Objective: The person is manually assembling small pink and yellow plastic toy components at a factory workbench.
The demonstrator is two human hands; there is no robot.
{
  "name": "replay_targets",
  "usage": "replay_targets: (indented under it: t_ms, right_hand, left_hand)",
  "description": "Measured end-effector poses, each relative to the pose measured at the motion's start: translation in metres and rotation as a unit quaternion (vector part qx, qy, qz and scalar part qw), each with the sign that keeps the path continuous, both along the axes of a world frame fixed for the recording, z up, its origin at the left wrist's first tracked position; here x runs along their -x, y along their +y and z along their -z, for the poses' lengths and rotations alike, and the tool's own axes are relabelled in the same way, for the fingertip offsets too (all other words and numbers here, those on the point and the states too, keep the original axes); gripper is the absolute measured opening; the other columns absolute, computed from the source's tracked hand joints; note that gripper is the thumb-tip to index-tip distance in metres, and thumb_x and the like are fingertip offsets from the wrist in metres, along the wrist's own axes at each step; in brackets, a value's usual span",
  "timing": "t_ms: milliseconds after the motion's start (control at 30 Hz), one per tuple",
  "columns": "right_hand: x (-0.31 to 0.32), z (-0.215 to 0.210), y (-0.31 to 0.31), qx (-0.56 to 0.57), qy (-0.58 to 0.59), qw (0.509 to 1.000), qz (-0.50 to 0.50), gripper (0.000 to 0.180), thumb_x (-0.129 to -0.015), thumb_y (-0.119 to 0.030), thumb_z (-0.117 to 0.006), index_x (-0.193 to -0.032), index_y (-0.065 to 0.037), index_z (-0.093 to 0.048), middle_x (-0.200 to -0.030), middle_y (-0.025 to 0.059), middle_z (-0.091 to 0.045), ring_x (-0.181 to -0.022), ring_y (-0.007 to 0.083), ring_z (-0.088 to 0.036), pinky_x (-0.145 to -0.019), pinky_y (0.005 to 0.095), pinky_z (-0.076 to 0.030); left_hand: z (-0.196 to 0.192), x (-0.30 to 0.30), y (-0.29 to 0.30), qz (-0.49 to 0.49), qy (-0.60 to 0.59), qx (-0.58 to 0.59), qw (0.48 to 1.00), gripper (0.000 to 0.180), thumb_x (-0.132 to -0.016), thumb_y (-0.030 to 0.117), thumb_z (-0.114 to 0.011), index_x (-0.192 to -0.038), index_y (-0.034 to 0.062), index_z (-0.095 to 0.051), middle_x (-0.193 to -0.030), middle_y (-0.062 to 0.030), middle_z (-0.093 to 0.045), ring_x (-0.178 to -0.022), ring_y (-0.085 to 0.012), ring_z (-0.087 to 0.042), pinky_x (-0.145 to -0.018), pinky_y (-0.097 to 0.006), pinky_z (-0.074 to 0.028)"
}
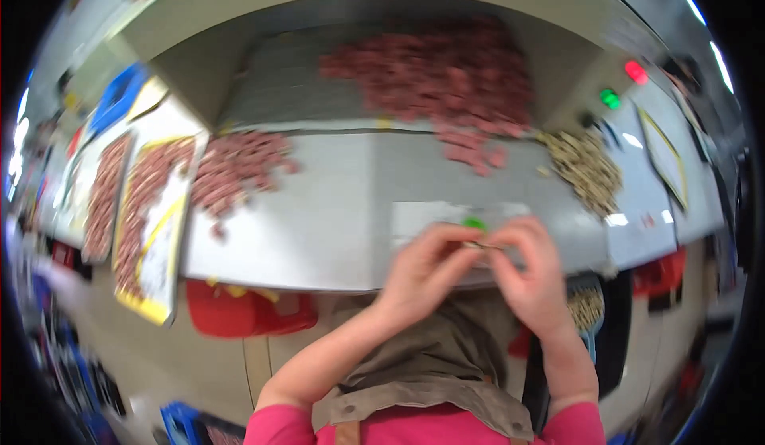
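1. We cannot make out the small thing pinched between the left hand (425, 263) and the right hand (530, 268) — fingers cover most of it, and only a green bit (475, 223) shows above them.
2. The whole picture is smeared by motion, so the pinkish-red pieces (434, 74) on the grey table (335, 214) read as a mass, not as single shapes.
3. The tan heap (586, 168) at the right is too blurred to identify.
4. The red bin (247, 311) sits partly hidden under the table's edge.
5. The trays (151, 222) at the left bend and blur toward the rim — their far ends are lost.
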State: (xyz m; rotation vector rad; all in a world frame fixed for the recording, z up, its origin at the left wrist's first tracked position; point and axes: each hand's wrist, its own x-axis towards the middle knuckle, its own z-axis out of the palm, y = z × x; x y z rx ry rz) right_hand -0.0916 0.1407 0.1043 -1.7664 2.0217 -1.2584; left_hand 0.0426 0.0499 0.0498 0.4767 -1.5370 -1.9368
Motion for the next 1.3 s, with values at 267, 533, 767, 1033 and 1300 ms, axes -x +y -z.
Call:
replay_targets:
  t_ms: [267, 533, 767, 1033, 1300]
  right_hand:
    - [0.078, 0.02, 0.015, -0.029, -0.076, 0.99, 0.116, 0.023, -0.085, -0.003, -0.056, -0.108, -0.002, -0.056, -0.101, 0.0082, -0.053, -0.088, 0.0191, -0.051, -0.079, 0.0288, -0.043]
    - [0.126, 0.047, 0.008, -0.034, 0.18, 0.972, 0.144, 0.027, -0.089, -0.004, -0.055, -0.116, -0.002, -0.054, -0.116, 0.0133, -0.051, -0.099, 0.0257, -0.055, -0.081, 0.0315, -0.047]
    - [0.127, 0.041, 0.003, -0.047, 0.123, 0.979, 0.158, 0.022, -0.085, 0.0, -0.058, -0.107, -0.001, -0.056, -0.103, 0.0124, -0.053, -0.087, 0.024, -0.057, -0.076, 0.0303, -0.047]
    - [0.132, 0.045, 0.003, 0.008, 0.096, 0.981, 0.17, 0.022, -0.081, 0.002, -0.061, -0.102, -0.001, -0.056, -0.095, 0.0089, -0.056, -0.078, 0.0205, -0.056, -0.07, 0.0282, -0.046]
    - [0.144, 0.046, 0.013, 0.015, 0.082, 0.99, 0.116, 0.02, -0.082, -0.001, -0.063, -0.102, -0.003, -0.061, -0.095, 0.0081, -0.056, -0.084, 0.0199, -0.058, -0.072, 0.0295, -0.047]
  left_hand:
    - [-0.031, -0.095, -0.062, -0.195, -0.121, 0.3, 0.926, 0.015, -0.088, 0.004, -0.056, -0.104, 0.0029, -0.057, -0.098, -0.0069, -0.056, -0.089, -0.0139, -0.056, -0.078, -0.027, -0.047]
    - [-0.011, -0.299, -0.226, -0.401, -0.543, 0.543, 0.5, 0.017, -0.085, 0.013, -0.061, -0.097, 0.0019, -0.06, -0.09, -0.0117, -0.061, -0.08, -0.0239, -0.059, -0.071, -0.032, -0.048]
    - [-0.036, -0.064, -0.174, -0.227, -0.262, 0.294, 0.891, 0.022, -0.079, 0.004, -0.061, -0.1, 0.0023, -0.061, -0.095, -0.0148, -0.06, -0.091, -0.0305, -0.06, -0.078, -0.038, -0.047]
    - [-0.006, 0.085, -0.151, -0.192, -0.28, 0.633, 0.696, 0.02, -0.078, 0.009, -0.063, -0.097, 0.006, -0.058, -0.094, -0.0123, -0.058, -0.089, -0.0322, -0.057, -0.075, -0.041, -0.047]
    - [-0.026, 0.034, -0.114, -0.147, -0.206, 0.46, 0.851, 0.017, -0.087, 0.015, -0.062, -0.102, 0.0069, -0.059, -0.087, -0.0055, -0.057, -0.078, -0.0187, -0.056, -0.065, -0.029, -0.045]
